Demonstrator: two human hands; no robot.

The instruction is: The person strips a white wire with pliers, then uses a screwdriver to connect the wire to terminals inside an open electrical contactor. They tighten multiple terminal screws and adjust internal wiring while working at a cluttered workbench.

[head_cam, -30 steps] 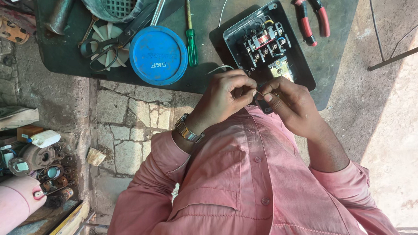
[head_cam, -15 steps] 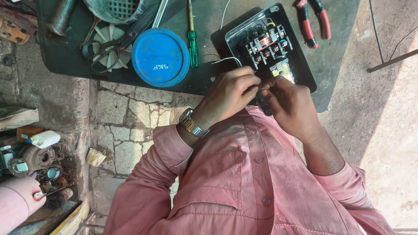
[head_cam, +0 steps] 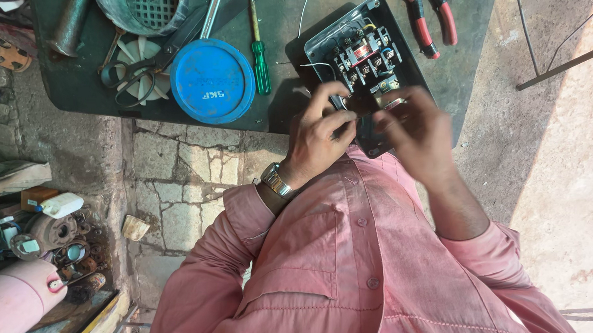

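Evidently wiring work is under way: the left hand (head_cam: 324, 131) pinches a thin white wire (head_cam: 316, 65) beside the open black switch box (head_cam: 353, 50) at twelve o'clock; the blurred right hand (head_cam: 419, 135) hovers, grip unclear. Seating it needs steady fingers. The dark surface (head_cam: 281, 28) stands over stone paving (head_cam: 178, 175).

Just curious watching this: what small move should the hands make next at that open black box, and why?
Probably guide the thin white wire to a terminal in the open black box: the left hand pinches something small beside it, the right hand hovers blurred over it.
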